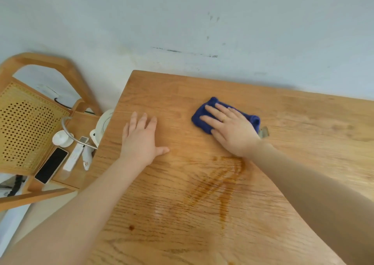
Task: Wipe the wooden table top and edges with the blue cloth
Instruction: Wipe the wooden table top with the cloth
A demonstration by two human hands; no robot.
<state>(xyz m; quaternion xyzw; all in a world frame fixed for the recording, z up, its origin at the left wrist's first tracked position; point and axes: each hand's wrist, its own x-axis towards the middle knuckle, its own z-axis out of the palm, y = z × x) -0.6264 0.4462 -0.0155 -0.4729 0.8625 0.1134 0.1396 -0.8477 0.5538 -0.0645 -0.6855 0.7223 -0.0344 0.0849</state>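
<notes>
Right hand (232,129), fingers flat, presses the blue cloth (204,119) at one o'clock on the bench (202,204); overlapping strokes would serve best. Left hand (141,141) braces, empty.

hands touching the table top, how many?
2. Left hand lies flat on bare wood near the table left edge; right hand presses the blue cloth farther right.

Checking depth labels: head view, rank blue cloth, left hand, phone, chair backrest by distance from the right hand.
1. Blue cloth: under the right hand, touching.
2. Left hand: flat on the table, to its left.
3. Phone: on the chair seat, past the table's left edge.
4. Chair backrest: farthest left.
</notes>
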